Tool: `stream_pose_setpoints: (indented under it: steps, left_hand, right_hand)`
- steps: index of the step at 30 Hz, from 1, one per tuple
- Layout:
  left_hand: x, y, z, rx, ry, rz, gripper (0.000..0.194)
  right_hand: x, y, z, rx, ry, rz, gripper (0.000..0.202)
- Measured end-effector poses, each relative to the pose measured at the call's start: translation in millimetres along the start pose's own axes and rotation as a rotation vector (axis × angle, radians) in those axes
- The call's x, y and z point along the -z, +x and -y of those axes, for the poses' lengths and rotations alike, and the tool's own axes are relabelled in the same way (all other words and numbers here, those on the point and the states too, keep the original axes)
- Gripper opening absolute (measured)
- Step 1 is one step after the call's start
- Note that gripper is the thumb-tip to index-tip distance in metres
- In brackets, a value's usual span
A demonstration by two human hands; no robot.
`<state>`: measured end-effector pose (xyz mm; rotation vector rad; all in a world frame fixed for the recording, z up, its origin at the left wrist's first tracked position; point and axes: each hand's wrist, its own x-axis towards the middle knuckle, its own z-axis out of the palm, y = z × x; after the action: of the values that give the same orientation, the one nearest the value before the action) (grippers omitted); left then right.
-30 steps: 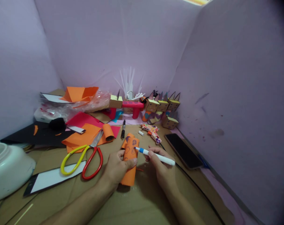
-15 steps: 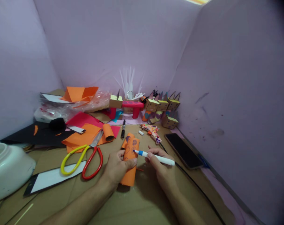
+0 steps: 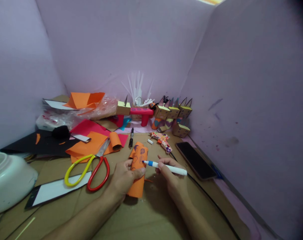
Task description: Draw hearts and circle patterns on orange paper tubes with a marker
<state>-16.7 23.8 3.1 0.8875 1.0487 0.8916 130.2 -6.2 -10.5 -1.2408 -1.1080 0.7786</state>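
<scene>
My left hand [image 3: 125, 176] grips an orange paper tube [image 3: 137, 188], thumb across its front, over the cardboard-covered table. Rounded outlines are drawn on the tube in dark ink, and some are filled in. Between the fingers and thumb of my right hand [image 3: 172, 176] is a white marker [image 3: 173, 169] with a blue collar, its tip at the tube's right side. Behind the held tube, another orange piece shows in part. The marker's white cap [image 3: 150, 141] lies beyond the tube, beside a black pen [image 3: 131, 137].
Scissors [image 3: 100, 166] with yellow and red handles lie left of my hands, near orange paper [image 3: 88, 145] and a short orange roll [image 3: 115, 140]. On the right are a patterned glue gun [image 3: 163, 141], its black cable and a phone [image 3: 196, 160]. Cardboard animal heads [image 3: 181, 128] stand behind.
The tube has turned slightly in my left hand, shifting its drawn shapes. The marker tip stays on its right side, and an outline there shows more fully.
</scene>
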Motion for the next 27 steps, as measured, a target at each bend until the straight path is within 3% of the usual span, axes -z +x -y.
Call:
stream_pose_setpoints:
  steps: [4, 27]
  left_hand:
    - [-0.4, -1.5, -0.9, 0.002, -0.011, -0.009, 0.033]
    - [0.5, -0.2, 0.1, 0.004, -0.023, 0.016, 0.032]
  right_hand:
    - [-1.9, 0.2, 4.1, -0.01, 0.02, -0.041, 0.018]
    - [2.0, 1.1, 0.8, -0.02, 0.033, -0.005, 0.016]
